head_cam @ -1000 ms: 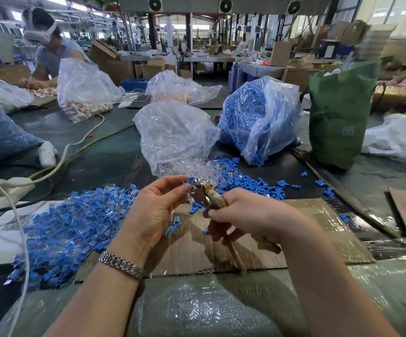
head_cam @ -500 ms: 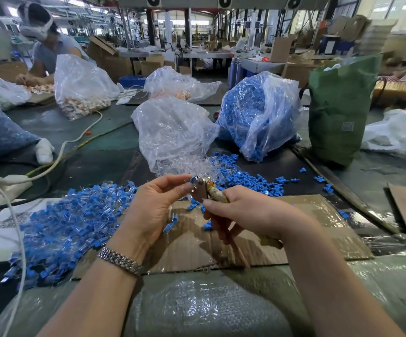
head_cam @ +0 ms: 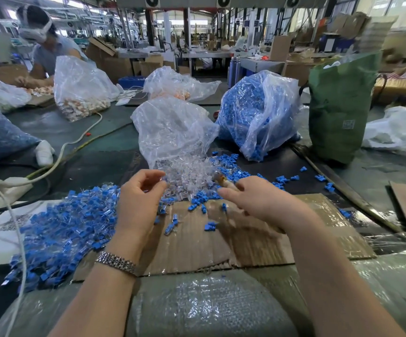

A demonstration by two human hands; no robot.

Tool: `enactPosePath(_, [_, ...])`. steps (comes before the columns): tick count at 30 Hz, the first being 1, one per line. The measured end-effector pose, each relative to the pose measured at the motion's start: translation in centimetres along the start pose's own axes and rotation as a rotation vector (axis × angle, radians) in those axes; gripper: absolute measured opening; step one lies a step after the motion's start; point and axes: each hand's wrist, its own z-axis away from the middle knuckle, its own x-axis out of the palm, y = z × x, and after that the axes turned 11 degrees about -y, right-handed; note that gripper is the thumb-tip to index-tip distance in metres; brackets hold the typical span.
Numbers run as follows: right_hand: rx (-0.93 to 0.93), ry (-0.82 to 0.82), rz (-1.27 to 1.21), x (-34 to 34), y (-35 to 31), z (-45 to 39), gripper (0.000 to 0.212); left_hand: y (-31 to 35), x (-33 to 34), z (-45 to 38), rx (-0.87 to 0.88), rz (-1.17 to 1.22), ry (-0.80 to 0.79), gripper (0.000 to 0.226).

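While pliers (head_cam: 222, 180) are gripped in the right hand (head_cam: 253, 200), a clear cap (head_cam: 161, 178), perhaps loosely pinched by the left hand (head_cam: 139, 198), could be dropped.

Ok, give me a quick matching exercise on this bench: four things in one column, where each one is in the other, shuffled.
Things:
1 green sack
2 tool
3 metal bracelet
4 heap of blue pieces

Places:
A gripped in the right hand
B spread out at the near left
C standing at the far right
D round the wrist of the left hand

Pairs: 1-C, 2-A, 3-D, 4-B.
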Motion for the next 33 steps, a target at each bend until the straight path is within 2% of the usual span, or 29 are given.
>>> enactPosePath(3, [0.182, 0.159, 0.311, 0.5, 1.1, -0.7, 0.042, -0.3, 0.3, 0.0, -0.019, -0.441, 0.12, 0.016])
enactPosePath(5, [0.251, 0.187, 0.39, 1.1, 1.8, -1.1, 0.038, -0.3, 0.8, 0.2, 0.066, -0.62, 0.124, 0.02])
enactPosePath(8, [0.3, 0.182, 0.407, 1.6, 2.2, -1.3, 0.047, -0.2, 2.0, 0.4, 0.19, -0.749, -0.122, 0.029])
enactPosePath(10, [0.305, 0.193, 0.417, 1.9, 2.2, -1.4, 0.056, -0.3, 2.9, 0.5, 0.193, -0.83, -0.295, 0.036])
enactPosePath(12, [0.306, 0.231, 0.431, 2.2, 2.2, -1.6, 0.064, -0.6, 3.5, 0.6, 0.18, -0.899, -0.37, 0.04])
enactPosePath(14, [0.275, 0.302, 0.45, 2.5, 1.9, -1.7, 0.061, -0.7, 3.6, 0.5, 0.177, -0.918, -0.383, 0.039])
enactPosePath(19, [0.052, 0.347, 0.479, 3.0, 0.8, -1.7, 0.022, -0.3, 3.4, 0.5, 0.21, -0.872, -0.387, 0.028])
enactPosePath(24, [-0.127, 0.495, 0.509, 3.2, 1.0, -1.5, 0.029, -0.3, 3.1, 0.5, 0.24, -0.831, -0.303, 0.029])
enactPosePath(29, [-0.133, 0.346, 0.645, 3.9, 0.8, -1.7, 0.018, -0.5, 3.1, 0.4, 0.209, -0.808, -0.312, 0.018])
enactPosePath(33, [-0.14, 0.33, 0.657, 4.0, 0.8, -1.7, 0.014, -0.6, 3.1, 0.3, 0.204, -0.817, -0.33, 0.018])
